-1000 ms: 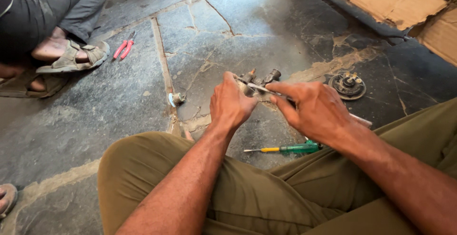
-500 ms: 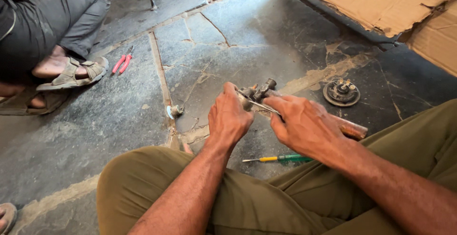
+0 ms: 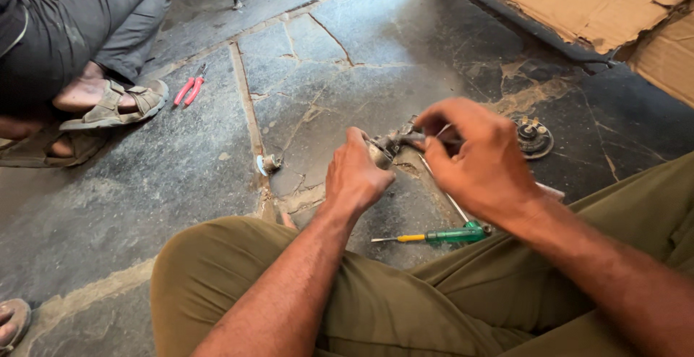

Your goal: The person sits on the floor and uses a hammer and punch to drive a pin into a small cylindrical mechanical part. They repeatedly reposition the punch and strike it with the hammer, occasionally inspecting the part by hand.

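The left hand [image 3: 356, 176] was curled around the near end of a small grey metal assembly [image 3: 394, 142], fingers wrapped under it so that only the knuckles and thumb showed; it had a firm hold. The right hand [image 3: 477, 158] pinched the far side of the same piece from above, fingertips bunched on what looked like a thin rod or shaft running out of it — how tightly they were closed could not be made out, because the hand was blurred. The assembly sat between the two hands, just above the stone floor [image 3: 347, 61], its long axis running roughly left to right across the view, tilted a little away from the person. Both hands were on it, and the left covered more of its body.

Below the right wrist a green-handled screwdriver [image 3: 441, 236] lay on the floor, its yellow-collared tip pointing left, just beside the person's olive trouser leg. A thin metal rod [image 3: 442, 189] ran diagonally under the right hand towards it. A round, dark metal part [image 3: 535, 137] sat on the floor just beyond the right hand. Left of the hands, a small fitting [image 3: 268, 163] rested at a joint between slabs. Further off lay red-handled pliers [image 3: 189, 86], near another person's sandalled foot [image 3: 108, 104]. Torn cardboard [image 3: 578, 3] lay at the top right — well apart from the hands.
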